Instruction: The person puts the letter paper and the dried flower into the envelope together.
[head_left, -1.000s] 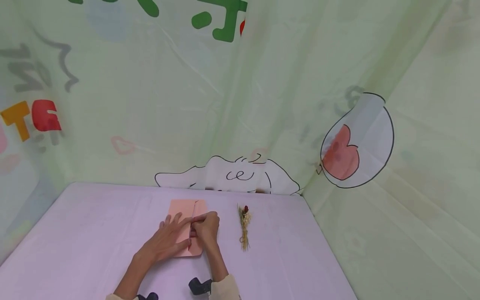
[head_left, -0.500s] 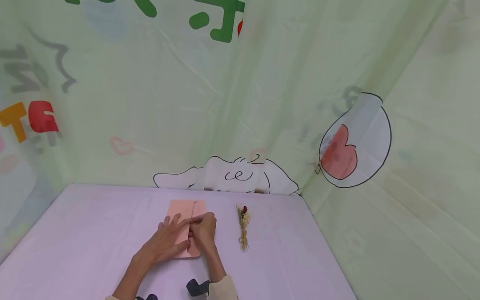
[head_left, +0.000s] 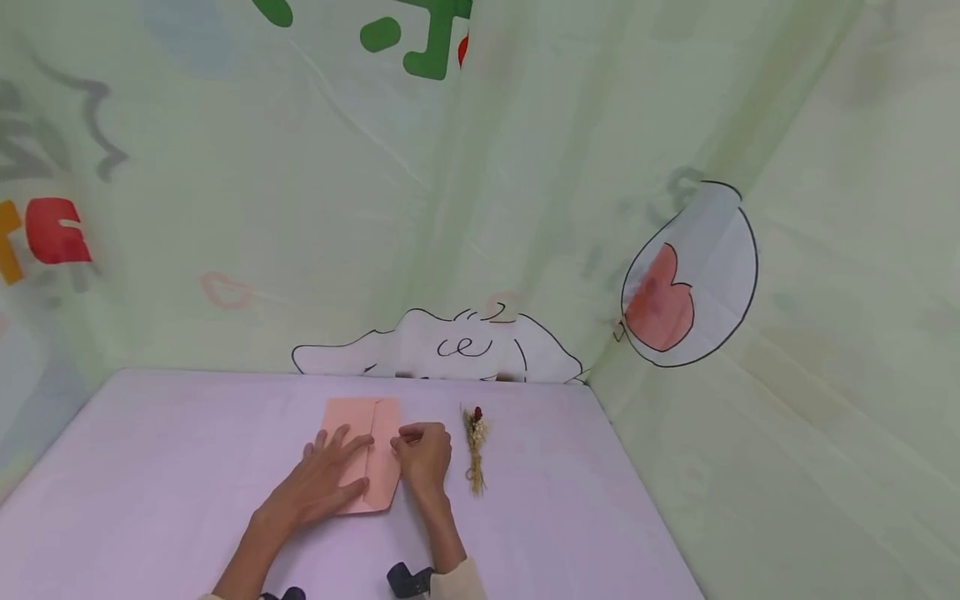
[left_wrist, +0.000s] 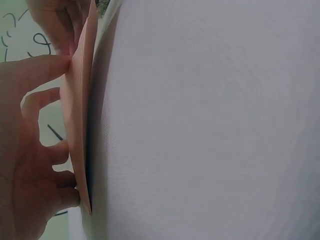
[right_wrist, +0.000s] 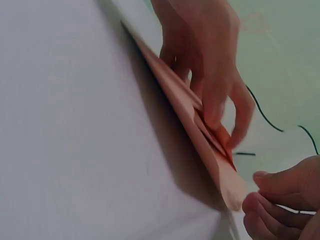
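Observation:
A pink paper envelope [head_left: 384, 467] lies on the table, with a long seam down its face and a strip with slanted corners on its right side. My left hand [head_left: 318, 482] rests spread over its left half, fingertips and thumb pressing on the paper near the seam. At the right edge, my right hand [head_left: 426, 458] has its fingers curled, the thumb and index tips close together. In the right wrist view those right fingertips [right_wrist: 252, 200] meet the envelope's end [right_wrist: 232, 192]; whether paper lies between them cannot be seen. There, a gap between the paper layers shows under the left fingers.
A small bunch of dried flowers [head_left: 476, 450] with a red bloom lies to the right of the envelope. The pale lilac table [head_left: 555, 517] ends at green cloth walls [head_left: 375, 208] printed with drawings. A dark wrist mount [head_left: 408, 579] sits at my right sleeve.
My right hand has moved from the seam to the envelope's right edge, uncovering the right strip. My left hand stays on the envelope. The head view has shifted slightly.

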